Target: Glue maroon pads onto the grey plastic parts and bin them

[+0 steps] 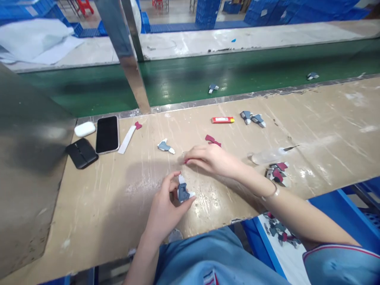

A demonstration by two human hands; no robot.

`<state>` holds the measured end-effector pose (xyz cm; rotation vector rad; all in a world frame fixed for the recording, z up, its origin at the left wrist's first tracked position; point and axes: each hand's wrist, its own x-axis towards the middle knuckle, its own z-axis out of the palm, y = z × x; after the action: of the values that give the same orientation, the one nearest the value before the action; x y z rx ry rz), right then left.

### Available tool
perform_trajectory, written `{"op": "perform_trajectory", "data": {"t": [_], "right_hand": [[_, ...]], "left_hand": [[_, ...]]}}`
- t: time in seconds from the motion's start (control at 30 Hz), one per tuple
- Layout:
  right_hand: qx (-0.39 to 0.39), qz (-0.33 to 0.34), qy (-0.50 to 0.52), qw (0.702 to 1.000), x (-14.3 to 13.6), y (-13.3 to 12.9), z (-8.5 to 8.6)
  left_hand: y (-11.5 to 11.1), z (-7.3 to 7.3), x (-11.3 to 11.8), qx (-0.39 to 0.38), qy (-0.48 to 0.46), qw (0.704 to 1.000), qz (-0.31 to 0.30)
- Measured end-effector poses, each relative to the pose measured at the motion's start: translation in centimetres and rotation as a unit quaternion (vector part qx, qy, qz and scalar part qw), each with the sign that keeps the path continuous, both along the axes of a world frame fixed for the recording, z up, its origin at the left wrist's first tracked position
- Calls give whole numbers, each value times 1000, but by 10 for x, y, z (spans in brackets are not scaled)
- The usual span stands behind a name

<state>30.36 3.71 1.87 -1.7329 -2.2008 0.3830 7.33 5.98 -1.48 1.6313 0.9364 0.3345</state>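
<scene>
My left hand (pixel 168 204) grips a grey and white plastic part (pixel 183 192) between thumb and fingers, just above the table near its front edge. To the right and slightly farther back, my right hand (pixel 208 158) pinches a small dark red piece (pixel 187 161) at its fingertips. Just behind that hand lie dark red pieces (pixel 211 139). Another grey and white part (pixel 166 146) rests left of my right hand. A clear bottle with a thin dark tip (pixel 268 155) lies beyond my right forearm, beside several grey and red parts (pixel 278 172).
A phone (pixel 107 134), white case (pixel 84 129), black object (pixel 82 153) and white strip (pixel 127 139) lie at left. A red lighter-like object (pixel 222 120) is farther back. A metal post (pixel 130 67) rises before the green belt (pixel 178 79). A blue bin (pixel 267 245) of parts sits lower right.
</scene>
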Motion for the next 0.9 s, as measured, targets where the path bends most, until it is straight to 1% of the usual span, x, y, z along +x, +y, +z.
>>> {"op": "perform_trajectory", "data": {"t": [0.07,0.1,0.13,0.2,0.3,0.5,0.7,0.83,0.9], "right_hand": [[113,24,87,989,-14,-30,-7],[166,29,112,979,-20,-43,-11],[200,29,122,972,-26,-55,-15],[245,27,115,962,-36,-71,-22],[278,21,85,956,-45,-80,-30],[287,3,66,956,-50,-77,-32],[231,-20,111,966,-56,-78,-32],[217,-49,139,965,-63,-77,-31],[216,-67,155,962,-66,-77,-29]], "left_hand": [[-1,2,1,-3,-8,1000,8],[-2,3,1,-1,-11,1000,9],[-2,4,2,2,-15,1000,7],[-3,6,3,13,-20,1000,0],[-4,7,3,23,-22,999,-6],[-4,6,3,31,-35,999,6],[-6,2,3,34,-38,998,39],[-10,-5,4,33,-77,994,66],[-12,-7,3,22,-108,992,68]]}}
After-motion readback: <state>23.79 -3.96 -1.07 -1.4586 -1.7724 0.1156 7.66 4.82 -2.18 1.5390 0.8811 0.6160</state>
